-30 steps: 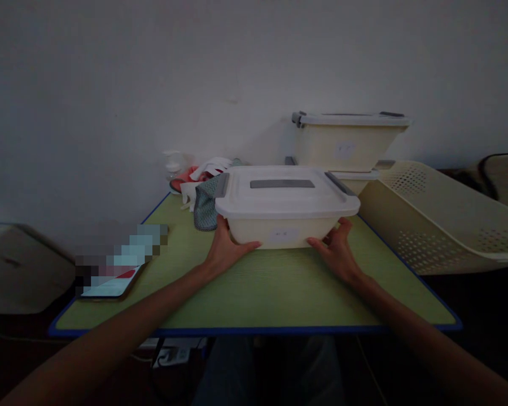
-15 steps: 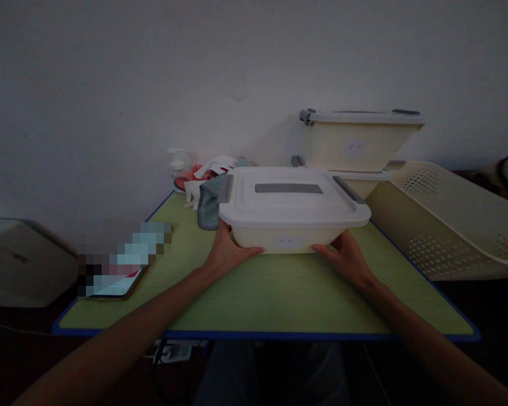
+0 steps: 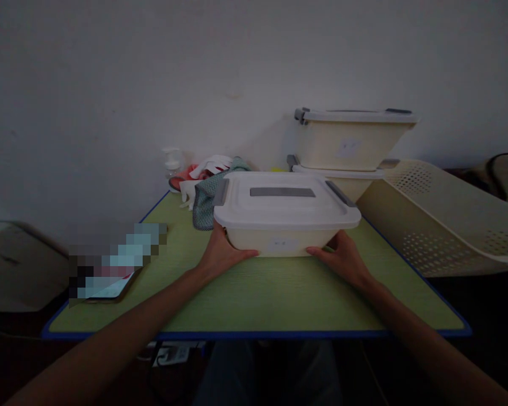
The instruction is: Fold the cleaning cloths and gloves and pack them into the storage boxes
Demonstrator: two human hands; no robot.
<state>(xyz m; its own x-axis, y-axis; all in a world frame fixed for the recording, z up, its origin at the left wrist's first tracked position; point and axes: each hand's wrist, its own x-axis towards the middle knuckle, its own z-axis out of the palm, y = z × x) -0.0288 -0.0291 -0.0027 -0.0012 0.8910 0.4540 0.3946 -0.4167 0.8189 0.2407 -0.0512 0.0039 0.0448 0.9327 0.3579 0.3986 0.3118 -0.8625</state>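
Observation:
A cream storage box [image 3: 265, 237] with a white lid and grey side latches stands upright over the middle of the green table [image 3: 279, 299]. A grey strip runs across its lid, and a small pale label is on its front. My left hand [image 3: 222, 251] grips its left lower side, thumb along the bottom front edge. On the opposite side my right hand [image 3: 341, 254] holds it the same way. The other fingers of both hands are mostly hidden beside or under the box. Whether the box's base touches the table I cannot tell.
Behind to the right, two similar lidded boxes [image 3: 347, 144] are stacked. A cream perforated basket [image 3: 440, 225] stands beyond the right edge. Cloths [image 3: 209, 197], white gloves [image 3: 188, 192] and a pump bottle [image 3: 171, 163] lie at the back left. A phone [image 3: 114, 282], partly pixelated, rests front left.
The whole view has shifted slightly, so most things appear a little further left. Both hands keep their hold on the storage box, which sits slightly lower in the picture.

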